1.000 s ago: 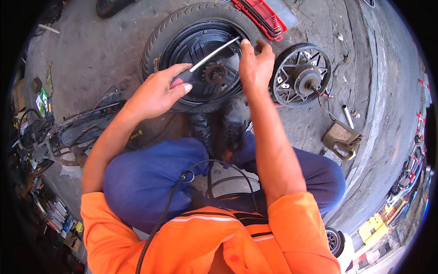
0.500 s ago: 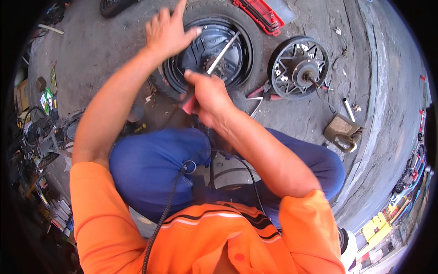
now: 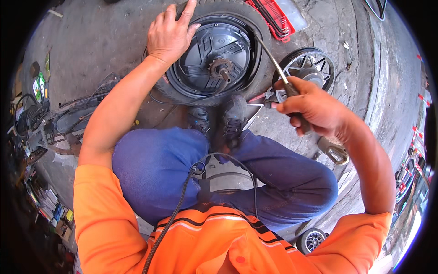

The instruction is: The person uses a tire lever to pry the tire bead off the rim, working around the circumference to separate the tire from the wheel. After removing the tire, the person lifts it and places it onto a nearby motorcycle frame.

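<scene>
A hub-motor wheel (image 3: pixel 214 57) with a dark metal cover and a stub axle lies flat on the ground, its black tyre (image 3: pixel 169 89) around it. On the tyre's far left side rests my left hand (image 3: pixel 169 35), fingers spread and holding nothing. My right hand (image 3: pixel 315 107), to the right of the wheel, is closed round the dark grip of a tyre lever (image 3: pixel 277 66). The lever's bright shaft slants up and left, its tip at the gap between rim and tyre on the right side. How deep the tip sits cannot be made out.
A second, spoked wheel (image 3: pixel 326 61) lies to the right, partly behind my right hand. Beyond it is a red case of hex keys (image 3: pixel 273 20). A metal piece with a loop handle (image 3: pixel 335 150) lies below my right hand. Machine parts (image 3: pixel 64 125) crowd the left. My shoes (image 3: pixel 232 118) are close to the tyre.
My right hand has swung right from over the wheel's middle, and the lever tip is now at the rim's right side. My left hand has settled onto the tyre.
</scene>
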A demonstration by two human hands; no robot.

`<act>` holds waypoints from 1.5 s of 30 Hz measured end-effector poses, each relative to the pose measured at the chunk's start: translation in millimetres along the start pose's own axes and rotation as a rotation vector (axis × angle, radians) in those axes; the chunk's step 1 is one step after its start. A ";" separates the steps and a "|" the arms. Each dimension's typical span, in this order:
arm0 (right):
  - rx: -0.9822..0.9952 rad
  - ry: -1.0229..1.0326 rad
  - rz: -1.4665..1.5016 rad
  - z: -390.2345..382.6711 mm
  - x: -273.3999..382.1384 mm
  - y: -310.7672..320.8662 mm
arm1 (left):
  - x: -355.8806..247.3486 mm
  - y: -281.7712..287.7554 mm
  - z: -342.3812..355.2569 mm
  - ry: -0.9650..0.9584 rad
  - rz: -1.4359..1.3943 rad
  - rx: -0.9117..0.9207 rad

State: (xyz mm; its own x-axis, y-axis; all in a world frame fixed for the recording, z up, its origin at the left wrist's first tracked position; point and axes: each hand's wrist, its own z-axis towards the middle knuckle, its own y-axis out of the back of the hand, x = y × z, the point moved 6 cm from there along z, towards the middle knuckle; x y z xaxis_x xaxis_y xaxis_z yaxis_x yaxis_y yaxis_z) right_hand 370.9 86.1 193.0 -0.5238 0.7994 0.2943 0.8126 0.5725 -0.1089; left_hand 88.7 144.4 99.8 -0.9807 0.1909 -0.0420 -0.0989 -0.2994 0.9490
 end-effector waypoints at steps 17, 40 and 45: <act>-0.388 0.156 -0.902 -20.1 49.4 78.2 | 7.8 -9.2 -1.5 -0.022 -0.029 -0.121; -0.781 0.439 -1.946 53.4 106.0 191.9 | 13.0 -9.4 -2.9 -0.028 -0.068 -0.022; -0.923 0.238 -1.755 79.6 116.2 204.0 | 15.1 -9.0 -3.2 -0.018 -0.046 -0.058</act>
State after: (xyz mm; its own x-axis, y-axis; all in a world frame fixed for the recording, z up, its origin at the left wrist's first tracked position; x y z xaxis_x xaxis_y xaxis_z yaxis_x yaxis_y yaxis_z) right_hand 455.6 310.3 129.5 -0.7737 -0.5075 -0.3791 -0.5527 0.2484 0.7955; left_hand 74.2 146.9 89.6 -0.9718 0.2220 -0.0790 -0.1537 -0.3434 0.9265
